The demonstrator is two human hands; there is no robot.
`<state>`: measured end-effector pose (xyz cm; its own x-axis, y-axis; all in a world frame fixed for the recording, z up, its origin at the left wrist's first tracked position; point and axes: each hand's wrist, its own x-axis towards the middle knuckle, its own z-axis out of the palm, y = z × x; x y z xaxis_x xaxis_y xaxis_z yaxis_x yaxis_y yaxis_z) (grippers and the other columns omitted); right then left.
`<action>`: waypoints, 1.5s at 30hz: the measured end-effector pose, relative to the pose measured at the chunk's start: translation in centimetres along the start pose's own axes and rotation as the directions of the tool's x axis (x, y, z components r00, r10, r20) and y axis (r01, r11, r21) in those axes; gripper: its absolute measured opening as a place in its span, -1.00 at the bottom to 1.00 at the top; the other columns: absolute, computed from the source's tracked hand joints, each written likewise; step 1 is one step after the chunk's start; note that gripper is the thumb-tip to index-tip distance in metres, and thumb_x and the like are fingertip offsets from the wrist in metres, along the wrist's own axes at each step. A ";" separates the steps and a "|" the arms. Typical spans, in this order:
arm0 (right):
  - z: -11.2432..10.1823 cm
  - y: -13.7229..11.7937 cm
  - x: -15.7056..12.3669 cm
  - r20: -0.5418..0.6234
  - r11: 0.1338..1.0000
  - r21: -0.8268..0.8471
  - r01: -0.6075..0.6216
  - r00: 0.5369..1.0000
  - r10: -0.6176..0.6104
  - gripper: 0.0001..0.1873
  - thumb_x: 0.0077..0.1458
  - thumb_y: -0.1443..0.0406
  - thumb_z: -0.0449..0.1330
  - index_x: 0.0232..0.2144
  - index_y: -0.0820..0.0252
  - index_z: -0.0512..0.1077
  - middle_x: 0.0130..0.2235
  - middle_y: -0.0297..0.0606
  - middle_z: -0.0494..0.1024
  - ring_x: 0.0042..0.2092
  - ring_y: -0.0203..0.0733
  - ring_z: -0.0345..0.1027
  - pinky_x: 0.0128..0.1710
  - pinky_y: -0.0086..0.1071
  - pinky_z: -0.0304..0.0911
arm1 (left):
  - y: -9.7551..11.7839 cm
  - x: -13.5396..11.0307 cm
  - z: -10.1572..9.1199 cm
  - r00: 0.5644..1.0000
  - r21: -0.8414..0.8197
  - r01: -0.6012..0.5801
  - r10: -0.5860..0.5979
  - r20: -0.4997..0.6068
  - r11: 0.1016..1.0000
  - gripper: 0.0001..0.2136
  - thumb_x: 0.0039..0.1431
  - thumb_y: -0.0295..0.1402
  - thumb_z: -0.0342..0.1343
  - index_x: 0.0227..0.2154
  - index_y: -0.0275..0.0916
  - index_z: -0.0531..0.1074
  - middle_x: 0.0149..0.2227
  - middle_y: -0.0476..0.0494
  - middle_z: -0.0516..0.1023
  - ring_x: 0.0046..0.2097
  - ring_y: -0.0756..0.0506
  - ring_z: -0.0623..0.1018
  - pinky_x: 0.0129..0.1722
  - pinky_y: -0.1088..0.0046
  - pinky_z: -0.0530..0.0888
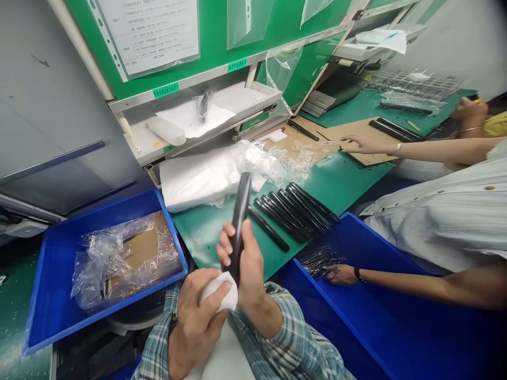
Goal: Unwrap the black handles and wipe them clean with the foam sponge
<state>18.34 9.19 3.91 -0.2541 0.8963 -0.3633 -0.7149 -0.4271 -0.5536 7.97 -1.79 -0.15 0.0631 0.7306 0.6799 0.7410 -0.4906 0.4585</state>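
Observation:
My right hand (250, 258) is wrapped round a long glossy black bar (241, 203), which it holds tilted upright in front of me. A white cloth or foam pad (224, 295) is gripped in my left hand (202, 311) and pressed at the bar's lower end. That end is hidden by the pad and my fingers. Just beyond, several similar black bars (297, 211) lie side by side on the green table mat (209, 232), and a single black bar (269, 228) lies nearest my right hand.
At left stands a blue bin (43, 295) with cardboard and clear plastic film (95, 264). White foam sheets (198, 179) lie behind the bars. A co-worker's hand (340, 274) reaches into another blue bin (376, 322) at right; another hand (358, 143) rests over cardboard (368, 153).

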 end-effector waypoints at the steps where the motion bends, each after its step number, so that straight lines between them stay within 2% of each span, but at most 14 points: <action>1: 0.0 0.1 0.0 0.002 1.000 0.000 0.004 1.000 -0.004 -0.37 0.05 -0.20 0.53 -0.38 0.11 0.35 -0.54 -0.53 0.20 -0.59 -0.43 -0.06 -0.70 -0.60 0.01 | 0.0 0.0 0.0 1.000 -0.001 -0.005 0.005 0.003 1.000 -0.77 0.61 -0.40 0.02 0.12 -0.25 0.56 0.08 -0.31 0.57 0.11 -0.14 0.59 0.08 0.33 0.63; 8: -0.8 0.3 0.4 0.018 0.997 0.052 -0.059 0.998 0.059 -0.44 0.12 -0.11 0.53 -0.37 0.11 0.36 -0.53 -0.54 0.18 -0.58 -0.42 -0.05 -0.69 -0.61 0.08 | -0.6 -0.1 0.1 0.999 -0.067 0.042 -0.043 -0.004 0.997 -0.79 0.59 -0.40 0.07 0.12 -0.23 0.56 0.10 -0.28 0.56 0.11 -0.13 0.59 0.08 0.36 0.62; 11: -0.9 -0.1 1.0 -0.037 0.986 0.163 0.026 0.999 -0.020 -0.57 0.19 0.05 0.53 -0.31 0.11 0.39 -0.45 -0.50 0.26 -0.56 -0.44 -0.02 -0.67 -0.65 0.13 | -1.4 -0.9 -0.2 0.992 -0.128 0.115 -0.121 -0.040 0.985 -0.76 0.58 -0.41 0.08 0.17 -0.21 0.54 0.15 -0.27 0.55 0.14 -0.14 0.60 0.09 0.33 0.63; 14: -1.1 -0.4 1.3 -0.071 0.971 0.221 0.091 0.995 -0.077 -0.65 0.23 0.12 0.51 -0.26 0.10 0.41 -0.39 -0.47 0.30 -0.54 -0.43 0.01 -0.67 -0.66 0.15 | -1.8 -1.5 -0.6 0.989 -0.127 0.137 -0.143 -0.035 0.982 -0.75 0.56 -0.41 0.11 0.19 -0.19 0.52 0.17 -0.29 0.55 0.16 -0.17 0.61 0.09 0.29 0.65; 18: -1.3 -0.1 1.2 -0.022 0.984 0.173 0.050 0.999 -0.047 -0.56 0.20 0.06 0.52 -0.34 0.07 0.34 -0.43 -0.49 0.25 -0.56 -0.42 -0.06 -0.68 -0.64 0.14 | -1.2 -1.2 -0.5 0.996 -0.097 0.091 -0.091 0.006 0.991 -0.74 0.55 -0.36 0.15 0.21 -0.15 0.51 0.15 -0.32 0.57 0.14 -0.20 0.64 0.07 0.24 0.67; 21: -1.5 0.4 1.0 -0.005 0.991 0.126 0.033 0.999 -0.033 -0.49 0.11 0.00 0.57 -0.35 0.07 0.34 -0.46 -0.51 0.21 -0.55 -0.42 -0.07 -0.67 -0.64 0.12 | -0.7 -0.7 0.3 1.000 -0.018 0.011 -0.011 0.014 1.000 -0.74 0.54 -0.36 0.17 0.20 -0.19 0.53 0.15 -0.35 0.57 0.16 -0.22 0.61 0.11 0.22 0.65; 23: -1.6 0.9 1.1 -0.032 0.995 0.092 0.049 0.998 -0.046 -0.45 0.09 -0.08 0.56 -0.35 0.07 0.35 -0.47 -0.51 0.17 -0.55 -0.42 -0.07 -0.67 -0.62 0.12 | -0.6 -0.5 1.0 1.000 0.028 0.006 -0.006 0.001 1.000 -0.76 0.55 -0.41 0.14 0.17 -0.20 0.55 0.13 -0.34 0.58 0.15 -0.21 0.61 0.11 0.24 0.63; 27: -1.2 1.3 1.6 -0.110 0.974 0.032 0.223 0.970 -0.218 -0.42 0.14 -0.18 0.49 -0.36 0.08 0.35 -0.40 -0.45 0.25 -0.51 -0.40 0.01 -0.66 -0.59 0.15 | -0.3 -0.4 1.9 0.992 -0.058 0.126 -0.127 -0.013 0.990 -0.75 0.58 -0.42 0.07 0.15 -0.17 0.57 0.08 -0.28 0.57 0.07 -0.15 0.62 0.01 0.33 0.63; 30: -0.9 0.8 2.1 -0.105 0.936 0.024 0.351 0.932 -0.346 -0.43 0.13 -0.14 0.52 -0.36 0.08 0.35 -0.33 -0.43 0.31 -0.49 -0.42 0.06 -0.65 -0.61 0.17 | 0.0 -0.6 1.4 0.990 -0.167 0.139 -0.135 0.036 0.976 -0.74 0.60 -0.40 0.03 0.12 -0.17 0.60 0.05 -0.25 0.55 0.04 -0.12 0.62 -0.01 0.38 0.64; 32: -0.8 0.4 2.3 -0.086 0.943 0.058 0.328 0.943 -0.322 -0.45 0.11 -0.08 0.56 -0.36 0.08 0.34 -0.33 -0.45 0.31 -0.50 -0.44 0.05 -0.66 -0.63 0.18 | -0.1 -0.8 0.7 0.993 -0.184 0.117 -0.116 0.020 0.976 -0.73 0.59 -0.42 0.02 0.13 -0.16 0.60 0.06 -0.23 0.53 0.06 -0.12 0.61 0.03 0.37 0.63; 35: -1.0 0.0 2.4 -0.076 0.971 0.127 0.202 0.978 -0.194 -0.49 0.12 0.02 0.57 -0.35 0.09 0.33 -0.34 -0.48 0.29 -0.51 -0.46 0.04 -0.66 -0.66 0.18 | -0.6 -1.0 -0.2 0.990 -0.113 0.117 -0.125 -0.068 0.987 -0.70 0.55 -0.44 0.10 0.21 -0.10 0.57 0.13 -0.24 0.51 0.12 -0.16 0.59 0.07 0.30 0.64; 38: -1.2 0.1 2.3 -0.086 0.978 0.160 0.132 0.989 -0.120 -0.50 0.15 0.04 0.56 -0.35 0.08 0.32 -0.35 -0.49 0.27 -0.51 -0.46 0.03 -0.65 -0.67 0.19 | -1.2 -0.8 0.2 0.996 -0.020 0.078 -0.078 -0.041 0.997 -0.66 0.52 -0.40 0.18 0.26 -0.06 0.54 0.15 -0.26 0.51 0.13 -0.19 0.61 0.08 0.27 0.65; 42: -1.1 0.6 2.0 -0.103 0.981 0.082 0.175 0.981 -0.167 -0.46 0.15 -0.08 0.53 -0.37 0.08 0.33 -0.36 -0.47 0.26 -0.52 -0.43 0.00 -0.66 -0.61 0.18 | -1.2 -0.4 1.6 0.999 0.058 0.036 -0.034 -0.034 0.998 -0.67 0.51 -0.42 0.19 0.25 -0.12 0.54 0.12 -0.28 0.53 0.15 -0.21 0.60 0.12 0.25 0.62; 45: -0.9 0.9 2.0 -0.130 0.958 -0.009 0.287 0.949 -0.286 -0.42 0.18 -0.20 0.46 -0.38 0.08 0.35 -0.37 -0.44 0.24 -0.51 -0.40 0.01 -0.65 -0.56 0.18 | -0.6 -0.1 2.0 0.994 0.013 0.105 -0.104 -0.018 0.994 -0.72 0.55 -0.43 0.12 0.21 -0.13 0.57 0.08 -0.26 0.54 0.09 -0.17 0.61 0.05 0.28 0.62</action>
<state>17.81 10.48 2.05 0.0476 0.9577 -0.2837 -0.7518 -0.1526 -0.6414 8.85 -0.59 -1.68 -0.0265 0.7693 0.6384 0.7524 -0.4051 0.5194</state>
